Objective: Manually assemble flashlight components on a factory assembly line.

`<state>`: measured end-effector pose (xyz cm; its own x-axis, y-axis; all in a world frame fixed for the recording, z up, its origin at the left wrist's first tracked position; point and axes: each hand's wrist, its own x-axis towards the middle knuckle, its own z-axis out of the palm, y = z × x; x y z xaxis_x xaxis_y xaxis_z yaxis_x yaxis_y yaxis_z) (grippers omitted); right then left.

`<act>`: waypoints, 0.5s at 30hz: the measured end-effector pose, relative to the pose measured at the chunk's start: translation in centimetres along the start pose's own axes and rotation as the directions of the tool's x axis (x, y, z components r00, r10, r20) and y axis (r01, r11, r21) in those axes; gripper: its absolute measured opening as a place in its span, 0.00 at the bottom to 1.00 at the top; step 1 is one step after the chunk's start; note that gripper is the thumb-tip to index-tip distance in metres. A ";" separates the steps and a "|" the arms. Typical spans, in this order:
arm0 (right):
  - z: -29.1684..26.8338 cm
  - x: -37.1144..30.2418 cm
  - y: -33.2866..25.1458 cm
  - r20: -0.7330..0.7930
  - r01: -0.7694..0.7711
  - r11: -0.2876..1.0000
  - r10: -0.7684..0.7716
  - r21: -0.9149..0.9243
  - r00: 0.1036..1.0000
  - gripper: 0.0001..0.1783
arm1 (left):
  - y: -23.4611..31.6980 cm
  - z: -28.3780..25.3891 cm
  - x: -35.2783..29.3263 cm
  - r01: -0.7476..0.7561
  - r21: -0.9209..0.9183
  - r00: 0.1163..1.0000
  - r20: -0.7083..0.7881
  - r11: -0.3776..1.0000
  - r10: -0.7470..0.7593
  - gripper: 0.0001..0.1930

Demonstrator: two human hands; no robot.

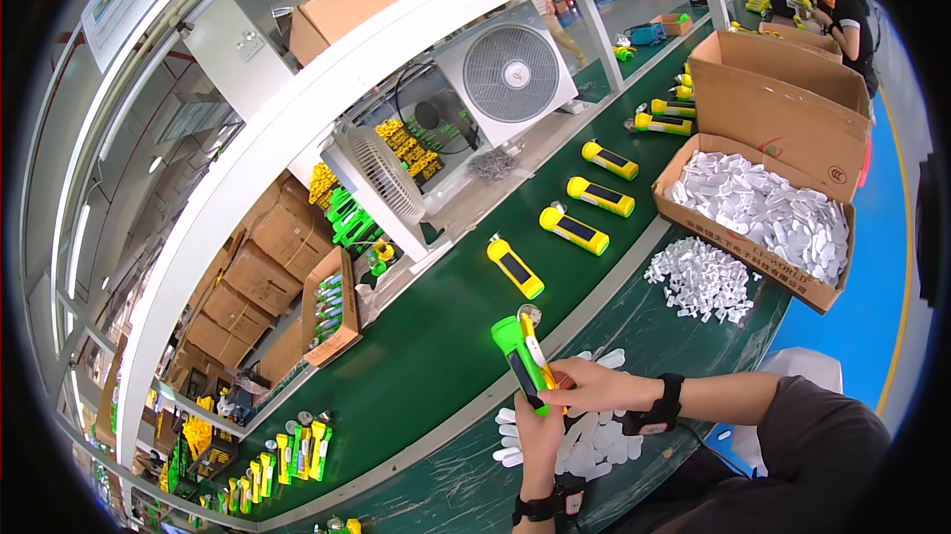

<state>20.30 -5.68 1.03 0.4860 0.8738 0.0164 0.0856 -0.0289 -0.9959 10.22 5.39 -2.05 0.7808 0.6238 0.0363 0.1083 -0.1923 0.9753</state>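
Over the near edge of the conveyor, my left hand (538, 433) is closed round the lower end of a green flashlight (509, 338) with a dark panel on its side. My right hand (596, 384) comes in from the right, closed on a yellow flashlight (533, 344) that lies against the green one. Its fingers hide much of both bodies, and a clear round lens part (530, 314) shows at the yellow one's top. Beneath my hands, white oval plastic pieces (594, 443) lie spread on the green worktop (436, 504).
Yellow flashlights (515, 267) lie along the green belt (416, 336), with a row of yellow and green ones (297, 450) at lower left. A pile of small white parts (701, 278) sits beside a carton (743, 247) of white pieces. A fan (381, 172) stands beyond; co-workers (842, 9) are far right.
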 end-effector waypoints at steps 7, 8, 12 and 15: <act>-1.2 0.3 1.7 -0.306 0.017 0.988 -0.063 -0.151 0.950 0.22 | 0.3 2.2 0.4 -0.261 0.189 0.962 0.131 0.947 0.239 0.27; -1.7 0.3 1.5 -0.281 0.015 0.998 -0.030 -0.057 0.959 0.23 | 0.1 2.0 0.8 -0.293 0.158 0.945 0.199 0.943 0.260 0.28; -2.1 -0.3 1.3 -0.186 -0.044 0.995 0.059 0.087 0.981 0.24 | -5.7 0.9 4.5 0.053 -0.588 0.954 0.267 0.807 0.133 0.33; -1.0 -0.5 2.2 -0.217 -0.018 0.990 0.049 0.143 0.975 0.27 | -5.0 0.4 4.2 0.343 -0.744 0.891 0.450 0.574 0.051 0.36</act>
<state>21.10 -6.61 -1.12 0.6667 0.7452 -0.0135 -0.0483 0.0251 -0.9985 13.21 8.64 -6.88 0.9786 0.2050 -0.0161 -0.1276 0.6669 0.7341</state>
